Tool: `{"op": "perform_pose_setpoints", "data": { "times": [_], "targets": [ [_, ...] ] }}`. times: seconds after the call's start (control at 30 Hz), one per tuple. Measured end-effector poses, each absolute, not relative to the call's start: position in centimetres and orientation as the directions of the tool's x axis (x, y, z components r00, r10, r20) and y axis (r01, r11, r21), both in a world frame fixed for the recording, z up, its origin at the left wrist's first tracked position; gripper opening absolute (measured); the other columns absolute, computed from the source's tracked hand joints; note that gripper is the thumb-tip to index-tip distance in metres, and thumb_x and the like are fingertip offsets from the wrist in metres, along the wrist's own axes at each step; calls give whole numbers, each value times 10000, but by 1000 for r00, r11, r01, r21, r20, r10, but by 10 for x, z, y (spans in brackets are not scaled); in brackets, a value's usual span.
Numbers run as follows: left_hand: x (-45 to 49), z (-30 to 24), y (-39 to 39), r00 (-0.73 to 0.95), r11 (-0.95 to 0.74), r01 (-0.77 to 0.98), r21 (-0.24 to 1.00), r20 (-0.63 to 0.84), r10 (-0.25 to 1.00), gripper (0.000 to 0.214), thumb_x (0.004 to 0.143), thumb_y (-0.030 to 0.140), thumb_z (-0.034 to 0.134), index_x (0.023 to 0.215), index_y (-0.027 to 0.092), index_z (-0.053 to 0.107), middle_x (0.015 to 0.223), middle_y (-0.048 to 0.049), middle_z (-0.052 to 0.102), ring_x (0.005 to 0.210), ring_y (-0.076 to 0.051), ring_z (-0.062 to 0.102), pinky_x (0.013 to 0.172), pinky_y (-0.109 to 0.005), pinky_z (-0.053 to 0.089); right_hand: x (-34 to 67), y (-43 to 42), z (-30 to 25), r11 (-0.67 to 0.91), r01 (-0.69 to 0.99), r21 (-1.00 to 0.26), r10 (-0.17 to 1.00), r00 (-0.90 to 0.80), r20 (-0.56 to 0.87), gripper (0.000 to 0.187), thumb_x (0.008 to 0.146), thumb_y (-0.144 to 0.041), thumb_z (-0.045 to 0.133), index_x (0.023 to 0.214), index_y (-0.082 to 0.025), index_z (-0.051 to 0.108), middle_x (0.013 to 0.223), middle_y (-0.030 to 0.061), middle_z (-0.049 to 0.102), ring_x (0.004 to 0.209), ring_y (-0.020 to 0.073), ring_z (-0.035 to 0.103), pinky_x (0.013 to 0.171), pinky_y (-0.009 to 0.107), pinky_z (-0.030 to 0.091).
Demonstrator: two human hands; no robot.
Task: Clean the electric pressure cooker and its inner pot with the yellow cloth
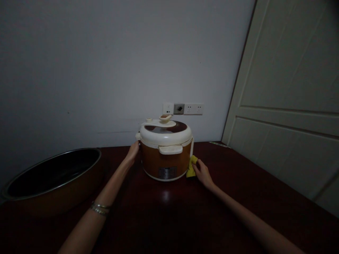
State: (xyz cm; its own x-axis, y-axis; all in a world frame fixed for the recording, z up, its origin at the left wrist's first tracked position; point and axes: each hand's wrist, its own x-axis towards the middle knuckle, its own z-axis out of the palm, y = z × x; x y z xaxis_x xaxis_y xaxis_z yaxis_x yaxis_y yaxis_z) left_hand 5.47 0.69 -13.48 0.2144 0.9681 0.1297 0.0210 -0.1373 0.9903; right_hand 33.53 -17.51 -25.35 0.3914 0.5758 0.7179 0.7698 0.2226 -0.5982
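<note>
An orange rice cooker [163, 163] with a white lid stands upright on the dark red table [169, 218], near the wall. My left hand [132, 151] rests against its left side, just under the lid's rim. My right hand [202, 172] grips a yellow sponge [191, 167] and presses it against the cooker's lower right side. Bracelets circle my left wrist.
A large dark metal basin [50, 180] sits at the table's left edge. A strip of wall sockets [183, 108] is behind the cooker. A cream door [288, 106] stands along the table's right side.
</note>
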Motion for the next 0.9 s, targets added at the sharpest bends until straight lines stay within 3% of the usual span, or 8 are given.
{"op": "perform_pose_setpoints", "data": {
  "times": [0.2, 0.3, 0.43, 0.57, 0.63, 0.7, 0.8, 0.9],
  "targets": [
    [59, -134, 0, 147, -116, -12, 993, 117, 982, 350, 801, 450, 446, 860, 160, 633, 900, -121, 706, 829, -245, 656, 687, -333, 507, 296, -184, -252, 255, 790, -557, 512, 378, 771, 98, 898, -283, 384, 861, -216, 446, 801, 43, 506, 720, 188, 531, 645, 330, 501],
    [60, -134, -4, 121, -99, -42, 994, 104, 987, 314, 796, 401, 445, 850, 153, 630, 879, -108, 702, 789, -221, 650, 643, -301, 496, 279, -190, -231, 347, 884, -314, 483, 119, 867, 130, 892, -201, 400, 993, -191, 479, 933, 79, 494, 848, 192, 536, 751, 337, 503],
    [59, -137, -5, 124, -104, -82, 991, 114, 986, 284, 776, 377, 475, 819, 149, 640, 842, -88, 692, 692, -176, 622, 580, -254, 467, 263, -186, -201, 364, 931, 35, 400, -191, 896, 187, 895, -172, 435, 1057, -160, 528, 936, 99, 515, 850, 195, 526, 710, 304, 500],
    [53, -143, -2, 120, -83, -118, 990, 97, 988, 274, 759, 343, 493, 873, 145, 644, 814, -61, 671, 604, -129, 580, 537, -225, 433, 255, -180, -199, 407, 836, 368, 335, -512, 791, 191, 923, -160, 415, 996, -161, 592, 850, 84, 584, 742, 171, 527, 627, 280, 457],
    [50, -146, -2, 100, -101, -121, 987, 114, 988, 295, 755, 319, 480, 928, 137, 635, 807, -62, 664, 608, -131, 583, 555, -234, 444, 254, -183, -206, 464, 762, 451, 357, -627, 693, 220, 931, -138, 393, 987, -158, 605, 814, 72, 600, 704, 162, 526, 599, 275, 437],
    [44, -148, -5, 48, -151, -105, 983, 156, 987, 285, 749, 306, 474, 913, 131, 629, 809, -69, 661, 659, -151, 602, 593, -252, 459, 252, -189, -211, 495, 744, 450, 410, -656, 634, 225, 929, -132, 392, 989, -149, 608, 800, 72, 599, 692, 162, 522, 581, 271, 430],
    [33, -149, -26, -28, -346, 23, 938, 346, 938, 209, 746, 320, 503, 785, 150, 618, 786, -55, 649, 727, -169, 601, 630, -251, 455, 245, -201, -208, 511, 803, 306, 509, -570, 645, 194, 917, -180, 435, 999, -154, 609, 832, 82, 578, 726, 167, 528, 586, 262, 444],
    [21, -150, -68, 180, -511, 104, 853, 489, 854, 260, 800, 407, 506, 778, 167, 605, 717, -18, 610, 670, -147, 567, 595, -234, 430, 229, -214, -197, 561, 818, 127, 522, -468, 713, 190, 896, -195, 474, 1031, -162, 603, 915, 101, 560, 774, 165, 539, 617, 254, 471]
  ]
}}
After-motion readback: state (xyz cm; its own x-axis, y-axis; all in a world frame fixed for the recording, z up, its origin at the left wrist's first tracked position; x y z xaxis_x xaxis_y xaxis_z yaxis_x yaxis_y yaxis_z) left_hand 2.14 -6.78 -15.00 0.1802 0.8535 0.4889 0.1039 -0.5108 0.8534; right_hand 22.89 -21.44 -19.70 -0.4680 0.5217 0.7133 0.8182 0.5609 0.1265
